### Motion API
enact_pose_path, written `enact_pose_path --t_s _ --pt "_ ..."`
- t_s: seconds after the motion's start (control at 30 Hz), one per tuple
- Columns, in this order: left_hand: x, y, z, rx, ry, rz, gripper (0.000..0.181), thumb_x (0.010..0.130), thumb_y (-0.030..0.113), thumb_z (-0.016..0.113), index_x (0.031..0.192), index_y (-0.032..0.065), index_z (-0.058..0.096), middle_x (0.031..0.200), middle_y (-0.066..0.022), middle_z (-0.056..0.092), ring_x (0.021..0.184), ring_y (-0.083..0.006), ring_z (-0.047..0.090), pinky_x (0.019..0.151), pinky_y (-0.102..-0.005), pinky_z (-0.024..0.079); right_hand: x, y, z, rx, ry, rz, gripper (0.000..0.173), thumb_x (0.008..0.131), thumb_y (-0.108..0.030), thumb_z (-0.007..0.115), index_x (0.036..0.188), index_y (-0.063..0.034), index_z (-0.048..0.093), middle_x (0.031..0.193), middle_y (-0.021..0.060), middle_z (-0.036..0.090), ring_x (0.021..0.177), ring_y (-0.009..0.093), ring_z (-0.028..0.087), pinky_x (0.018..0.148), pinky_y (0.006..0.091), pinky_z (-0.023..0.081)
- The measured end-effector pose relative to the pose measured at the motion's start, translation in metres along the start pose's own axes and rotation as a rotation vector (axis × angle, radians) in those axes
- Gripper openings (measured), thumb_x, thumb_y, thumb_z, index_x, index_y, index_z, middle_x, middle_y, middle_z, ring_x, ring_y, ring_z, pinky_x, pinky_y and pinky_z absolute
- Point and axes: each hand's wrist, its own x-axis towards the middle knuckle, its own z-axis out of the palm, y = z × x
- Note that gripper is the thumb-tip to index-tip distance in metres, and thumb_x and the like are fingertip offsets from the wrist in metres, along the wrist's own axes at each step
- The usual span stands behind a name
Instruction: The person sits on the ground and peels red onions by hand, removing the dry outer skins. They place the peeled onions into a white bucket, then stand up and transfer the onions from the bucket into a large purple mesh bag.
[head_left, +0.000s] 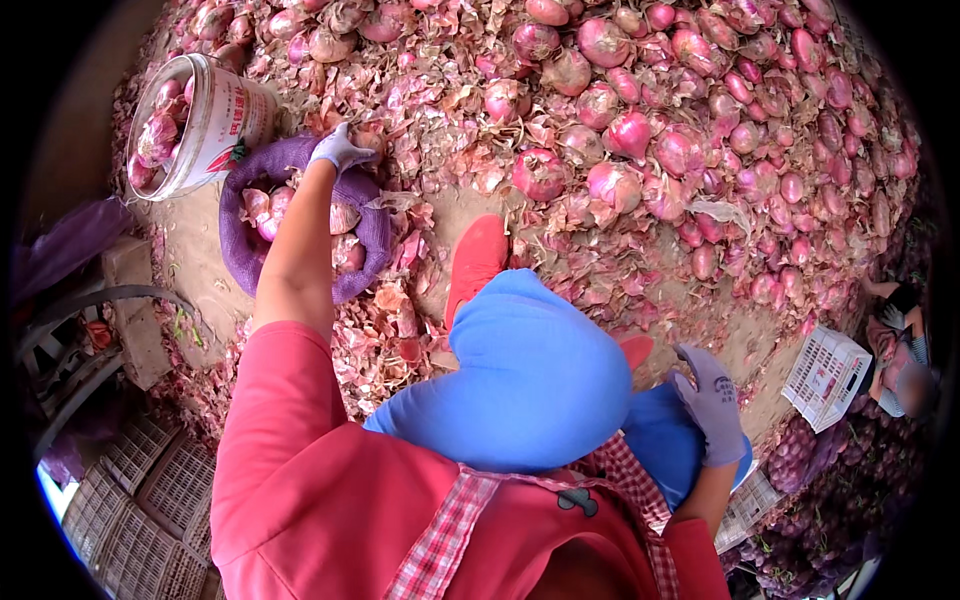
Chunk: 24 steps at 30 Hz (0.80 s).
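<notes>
My left hand (341, 151), in a pale glove, reaches over the far rim of a rolled-down purple mesh sack (234, 225). An onion (369, 141) lies right by its spread thumb and fingers; whether the hand grips it cannot be made out. Inside the sack, red onions (346, 253) show on both sides of my forearm. My right hand (709, 405), also gloved, rests on my blue-trousered right leg (656, 427) with thumb and fingers apart and nothing in it. Beyond my feet spreads a large heap of red onions (615, 135) among loose dry skins.
A white plastic bucket (225, 112) with onions inside leans on its side beside the sack. Plastic crates (142, 540) are stacked at lower left. At right, a person (892, 352) works by a white crate (825, 375), with filled mesh sacks (810, 517) behind.
</notes>
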Motion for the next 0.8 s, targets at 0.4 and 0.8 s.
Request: enact_pose_path --t_s 0.4,0.8 --pt "-0.122 0.115 0.025 -1.238 -0.311 0.002 0.049 0.075 0.056 0.059 0.093 0.0109 0.06 0.055 0.0038 0.049 0.039 -0.0055 0.038 0.035 -0.0201 0.026 0.076 -0.08 0.026 -0.034 0.173 -0.322 0.038 0.079 -0.027 0.057 0.112 -0.0083 0.052 0.105 0.0106 0.056 0.1 0.026 0.052 0.087 0.0368 0.039" --pt "-0.205 0.209 0.023 -1.174 -0.284 0.118 0.047 0.09 0.048 0.039 0.075 0.0069 0.055 0.051 -0.0005 0.048 0.036 -0.0083 0.041 0.033 -0.0229 0.03 0.161 -0.149 0.072 0.689 0.182 -0.414 0.062 0.079 -0.03 0.062 0.128 -0.0024 0.035 0.133 0.0171 0.034 0.124 0.027 0.033 0.101 0.0351 0.029"
